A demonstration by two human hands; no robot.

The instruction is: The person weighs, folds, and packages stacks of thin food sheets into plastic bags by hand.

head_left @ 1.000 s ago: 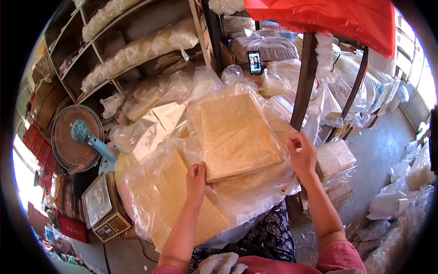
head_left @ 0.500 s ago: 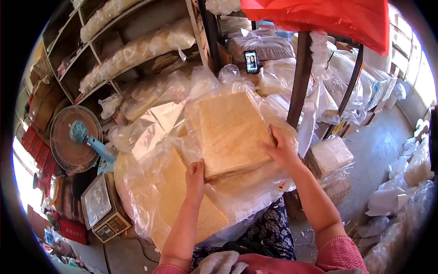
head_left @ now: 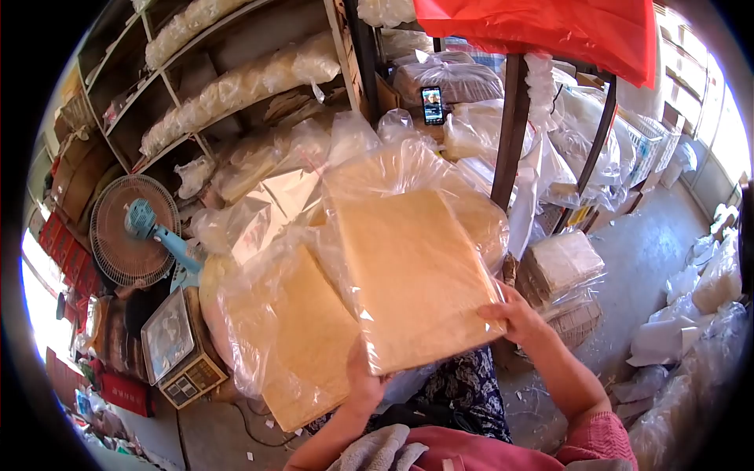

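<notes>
A thick stack of tan sheets in a clear plastic bag (head_left: 416, 275) is held between my two hands, tilted, near my lap. My left hand (head_left: 367, 381) grips its lower left corner, with the fingers partly hidden beneath. On the right edge, my right hand (head_left: 514, 314) is closed with the thumb on top. The bag's loose upper end spreads out behind the stack. To the left lies a second set of tan sheets (head_left: 302, 337), partly covered by clear plastic.
A blue fan (head_left: 141, 220) and a box with a metal tray (head_left: 169, 345) stand left. Behind are shelves with bagged goods (head_left: 243, 86) and a phone (head_left: 432, 105). Dark posts (head_left: 512, 133) rise at the right, near wrapped bundles (head_left: 564, 263). Red plastic (head_left: 550, 31) hangs above.
The bagged stack has come toward my body and its near edge is lifted. My left hand moved down with it; my right hand came onto the right edge and then moved down.
</notes>
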